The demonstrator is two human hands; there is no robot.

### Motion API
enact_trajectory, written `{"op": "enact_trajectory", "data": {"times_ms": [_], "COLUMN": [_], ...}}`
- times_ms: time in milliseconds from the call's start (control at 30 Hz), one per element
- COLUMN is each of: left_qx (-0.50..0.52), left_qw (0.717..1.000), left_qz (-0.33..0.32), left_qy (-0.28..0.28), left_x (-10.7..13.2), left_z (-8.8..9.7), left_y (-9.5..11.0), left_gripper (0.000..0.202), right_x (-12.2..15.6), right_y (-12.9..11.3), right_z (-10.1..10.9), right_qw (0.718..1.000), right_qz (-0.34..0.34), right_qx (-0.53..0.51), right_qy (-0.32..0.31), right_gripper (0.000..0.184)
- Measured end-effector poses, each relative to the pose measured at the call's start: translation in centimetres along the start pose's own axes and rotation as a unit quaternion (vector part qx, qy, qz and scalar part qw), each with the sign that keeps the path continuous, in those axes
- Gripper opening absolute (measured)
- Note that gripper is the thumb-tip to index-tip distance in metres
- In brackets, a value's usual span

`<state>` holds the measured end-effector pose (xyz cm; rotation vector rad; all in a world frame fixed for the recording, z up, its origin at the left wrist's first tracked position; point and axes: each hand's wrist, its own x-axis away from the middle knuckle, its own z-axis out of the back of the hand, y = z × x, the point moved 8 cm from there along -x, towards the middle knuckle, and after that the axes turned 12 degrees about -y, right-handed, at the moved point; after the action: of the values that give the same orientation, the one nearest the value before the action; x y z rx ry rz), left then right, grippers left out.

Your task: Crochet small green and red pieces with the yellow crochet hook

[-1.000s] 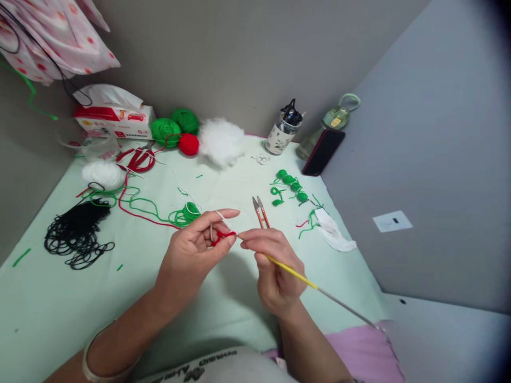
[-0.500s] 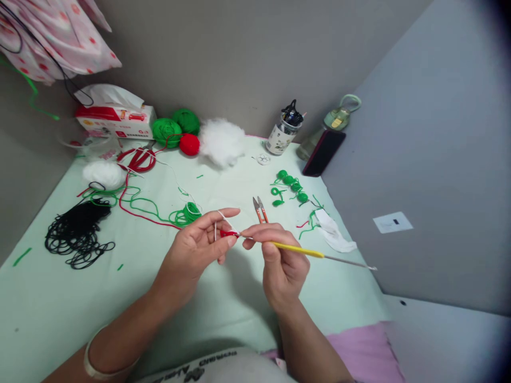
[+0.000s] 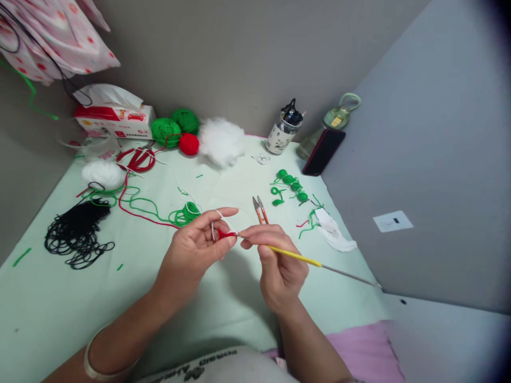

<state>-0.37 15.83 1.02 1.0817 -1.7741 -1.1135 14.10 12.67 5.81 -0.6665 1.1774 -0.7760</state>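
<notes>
Between the thumb and fingers of my left hand (image 3: 199,239) is a small red crochet piece (image 3: 226,234). White yarn (image 3: 224,219) runs over the raised index finger and down to the piece. My right hand (image 3: 281,266) grips a crochet hook (image 3: 297,256) by its yellow handle; its near tip meets the edge of the red piece, and the bare metal end points down to the right. Just beyond my right hand lie orange-handled thread snips (image 3: 261,210), blades apart. A green yarn coil (image 3: 187,214) rests beside my left hand.
Black yarn (image 3: 80,229), a white yarn ball (image 3: 102,174) and red-handled scissors (image 3: 138,159) lie on the left. Green balls (image 3: 166,132), a red ball (image 3: 189,143) and white stuffing (image 3: 221,141) stand along the wall. Small green crochet pieces (image 3: 294,186), a phone (image 3: 324,152) and a bottle (image 3: 337,118) are right.
The crochet hook has tilted, its free metal end now lower and slightly farther right. My right hand has shifted a little left. The left hand keeps its hold, with more red showing.
</notes>
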Motion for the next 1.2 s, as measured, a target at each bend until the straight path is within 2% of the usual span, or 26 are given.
{"op": "enact_trajectory", "data": {"times_ms": [200,300,433,533,600,700,800,900,967,1067,1200], "left_qx": [-0.009,-0.022,0.011,0.109,0.190,0.246,0.212,0.163,0.143,0.132,0.117], "left_qw": [0.998,0.997,1.000,0.992,0.975,0.958,0.972,0.984,0.987,0.987,0.991], "left_qz": [-0.024,-0.029,-0.005,0.033,0.074,0.110,0.083,0.049,0.046,0.048,0.028], "left_qy": [0.057,0.064,0.015,-0.048,-0.088,-0.097,-0.062,-0.044,-0.057,-0.083,-0.051], "left_x": [0.4,0.4,0.1,-0.1,0.0,0.0,-0.2,-0.2,-0.2,-0.2,-0.2], "left_z": [0.3,0.3,-0.3,-1.3,-2.1,-2.3,-1.1,-0.4,-0.7,-1.4,-1.2], "left_y": [0.5,0.8,0.3,-0.7,-1.5,-1.9,-1.3,-0.5,-0.5,-0.9,-1.1], "left_gripper": [0.033,0.035,0.042,0.048,0.048,0.043,0.037,0.033,0.034,0.034,0.035], "right_x": [0.0,0.0,0.5,1.3,1.5,0.9,-0.1,-0.6,-0.8,-0.9,-0.4], "right_y": [-2.0,-2.4,-1.7,-1.5,-1.7,-1.7,-1.1,0.4,1.2,1.3,0.5], "right_z": [-0.8,-1.1,-1.2,-1.4,-1.6,-1.1,0.2,1.0,0.7,0.2,-0.2], "right_qw": [0.989,0.982,0.977,0.959,0.949,0.969,0.996,0.995,0.988,0.992,0.999], "right_qz": [0.075,0.094,0.089,0.100,0.113,0.092,0.022,-0.048,-0.068,-0.066,-0.034], "right_qx": [0.126,0.158,0.191,0.265,0.293,0.230,0.087,-0.074,-0.134,-0.108,0.020], "right_qy": [-0.031,-0.039,-0.026,-0.006,-0.006,-0.016,0.003,0.041,0.039,0.023,0.015], "right_gripper": [0.026,0.029,0.036,0.042,0.046,0.045,0.033,0.023,0.020,0.019,0.030]}}
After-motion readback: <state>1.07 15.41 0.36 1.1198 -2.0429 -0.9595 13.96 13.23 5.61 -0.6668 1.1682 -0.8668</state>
